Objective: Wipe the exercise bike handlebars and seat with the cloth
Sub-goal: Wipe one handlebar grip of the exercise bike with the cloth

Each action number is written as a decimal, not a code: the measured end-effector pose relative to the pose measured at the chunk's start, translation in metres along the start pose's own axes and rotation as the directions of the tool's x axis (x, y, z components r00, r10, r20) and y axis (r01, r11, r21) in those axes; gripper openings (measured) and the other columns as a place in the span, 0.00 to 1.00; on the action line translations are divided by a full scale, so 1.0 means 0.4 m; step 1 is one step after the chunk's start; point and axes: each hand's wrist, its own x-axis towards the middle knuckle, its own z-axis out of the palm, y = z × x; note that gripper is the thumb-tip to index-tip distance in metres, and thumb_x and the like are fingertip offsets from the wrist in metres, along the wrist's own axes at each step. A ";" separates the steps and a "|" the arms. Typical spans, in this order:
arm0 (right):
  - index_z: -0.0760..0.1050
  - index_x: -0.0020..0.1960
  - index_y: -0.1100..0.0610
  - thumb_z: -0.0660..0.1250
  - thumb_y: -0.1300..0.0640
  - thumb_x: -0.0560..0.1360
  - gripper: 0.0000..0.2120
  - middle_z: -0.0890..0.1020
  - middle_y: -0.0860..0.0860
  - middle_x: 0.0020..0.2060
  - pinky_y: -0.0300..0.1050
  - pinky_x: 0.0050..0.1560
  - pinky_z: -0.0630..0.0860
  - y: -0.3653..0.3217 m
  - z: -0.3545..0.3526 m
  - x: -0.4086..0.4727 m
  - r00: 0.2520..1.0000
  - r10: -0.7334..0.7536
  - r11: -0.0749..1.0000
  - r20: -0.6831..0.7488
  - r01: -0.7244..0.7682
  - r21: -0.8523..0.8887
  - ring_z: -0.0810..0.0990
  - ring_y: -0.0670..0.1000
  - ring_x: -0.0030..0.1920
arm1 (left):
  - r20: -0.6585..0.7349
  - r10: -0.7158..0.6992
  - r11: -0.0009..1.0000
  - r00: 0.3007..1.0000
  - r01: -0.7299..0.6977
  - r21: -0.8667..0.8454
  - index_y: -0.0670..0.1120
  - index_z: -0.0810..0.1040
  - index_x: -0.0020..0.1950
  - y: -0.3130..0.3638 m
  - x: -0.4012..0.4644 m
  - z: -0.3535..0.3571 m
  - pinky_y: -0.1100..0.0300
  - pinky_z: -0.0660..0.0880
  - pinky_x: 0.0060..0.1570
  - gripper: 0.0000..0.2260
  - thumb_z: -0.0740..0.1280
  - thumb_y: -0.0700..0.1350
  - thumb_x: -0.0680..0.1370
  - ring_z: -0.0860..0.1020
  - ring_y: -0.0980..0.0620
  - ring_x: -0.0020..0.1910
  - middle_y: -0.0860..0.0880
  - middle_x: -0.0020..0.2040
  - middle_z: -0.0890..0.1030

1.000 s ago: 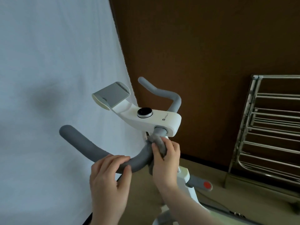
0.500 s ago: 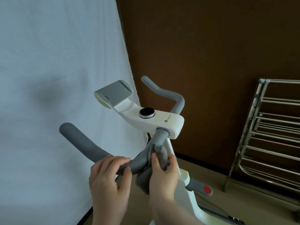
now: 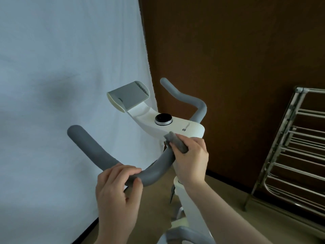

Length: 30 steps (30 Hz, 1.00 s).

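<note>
Since half a second ago, the right hand [image 3: 190, 155] has travelled up the left handlebar [image 3: 98, 152] from mid-curve to its root, directly under the white console [image 3: 177, 127]; the grey cloth [image 3: 176, 143], previously hanging below the bar, is now bunched on top of it. Right-hand fingers are curled around the cloth and clamp it against the bar where the bar meets the console edge; the left hand [image 3: 117, 192] has stayed in place, fingers and thumb wrapped around the lower bend of the same handlebar. Both hands sit on one bar, close together but not touching. Console carries a round black dial [image 3: 163, 119] and a grey tablet holder [image 3: 129, 95]; the right handlebar [image 3: 186, 99] rises behind it, untouched. A metal rack [image 3: 290, 155] leans at right; a white sheet [image 3: 61, 76] hangs at left.
</note>
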 end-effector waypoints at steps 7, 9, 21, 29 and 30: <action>0.80 0.52 0.49 0.67 0.48 0.74 0.09 0.77 0.51 0.46 0.43 0.43 0.73 -0.024 -0.029 0.075 0.947 -0.114 0.936 0.300 0.204 -0.288 0.73 0.50 0.41 | -0.031 -0.075 0.996 0.997 0.077 0.049 0.51 0.81 0.44 0.015 0.003 0.011 0.72 0.66 0.51 0.10 0.60 0.50 0.72 0.69 0.57 0.54 0.63 0.44 0.79; 0.80 0.52 0.50 0.69 0.50 0.74 0.09 0.80 0.50 0.45 0.47 0.47 0.79 -0.020 -0.015 0.046 0.909 -0.224 0.940 0.353 0.297 -0.167 0.79 0.50 0.44 | -0.063 -0.089 0.994 0.994 0.093 0.060 0.51 0.81 0.43 0.024 0.001 0.019 0.65 0.67 0.51 0.10 0.60 0.50 0.71 0.70 0.57 0.54 0.63 0.44 0.78; 0.71 0.40 0.45 0.63 0.37 0.67 0.12 0.75 0.42 0.32 0.47 0.35 0.78 -0.042 -0.029 0.050 0.783 -0.346 0.918 0.517 0.396 0.015 0.76 0.44 0.34 | -0.140 -0.208 0.972 0.968 0.220 0.079 0.49 0.81 0.42 0.038 -0.012 0.048 0.77 0.61 0.56 0.11 0.60 0.48 0.73 0.70 0.60 0.53 0.57 0.45 0.80; 0.59 0.51 0.35 0.73 0.43 0.69 0.22 0.71 0.37 0.48 0.37 0.40 0.77 -0.056 -0.038 0.060 0.659 -0.377 0.920 0.651 0.346 0.183 0.76 0.41 0.44 | -0.172 -0.239 0.963 0.956 0.256 0.084 0.54 0.79 0.42 0.052 -0.011 0.057 0.77 0.61 0.56 0.08 0.59 0.48 0.73 0.69 0.67 0.57 0.67 0.45 0.76; 0.60 0.51 0.36 0.72 0.44 0.70 0.21 0.69 0.38 0.50 0.35 0.40 0.76 -0.050 -0.044 0.062 0.656 -0.446 0.888 0.609 0.411 0.207 0.75 0.42 0.45 | -0.179 -0.244 0.962 0.953 0.261 0.079 0.54 0.78 0.42 0.054 -0.012 0.058 0.77 0.62 0.56 0.08 0.60 0.49 0.73 0.69 0.67 0.58 0.67 0.46 0.76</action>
